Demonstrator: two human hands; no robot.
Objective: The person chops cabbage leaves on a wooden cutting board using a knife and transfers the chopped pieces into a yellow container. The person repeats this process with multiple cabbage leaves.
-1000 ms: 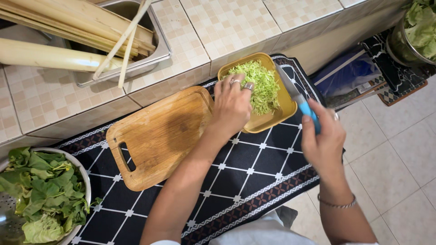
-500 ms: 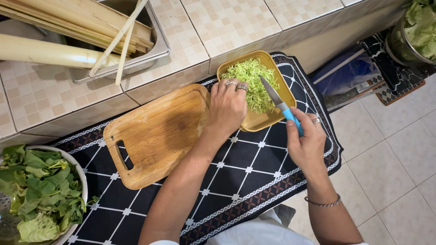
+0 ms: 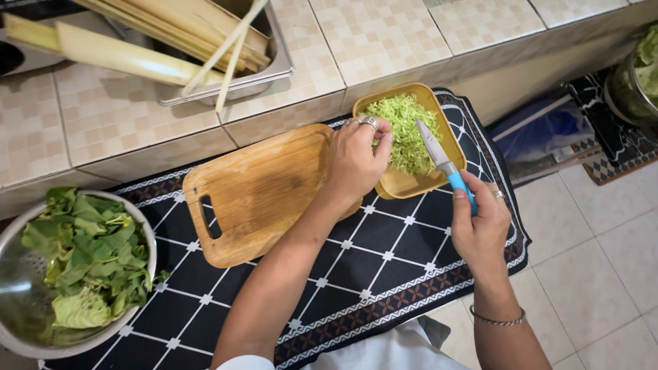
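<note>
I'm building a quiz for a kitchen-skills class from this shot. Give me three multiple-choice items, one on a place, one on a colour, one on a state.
1. Where does the shredded cabbage lie?
A. in the yellow tray
B. on the wooden cutting board
C. in the metal colander

2. What colour is the handle of the knife?
A. red
B. blue
C. black

3. What is the state of the right hand?
A. open and flat on the mat
B. resting on the board
C. closed around the knife's handle

Answers:
1 A, the shreds sit inside the tray, where the left hand touches them.
2 B, the grip shows bright blue.
3 C, the fingers wrap the handle, with the blade over the tray.
</note>
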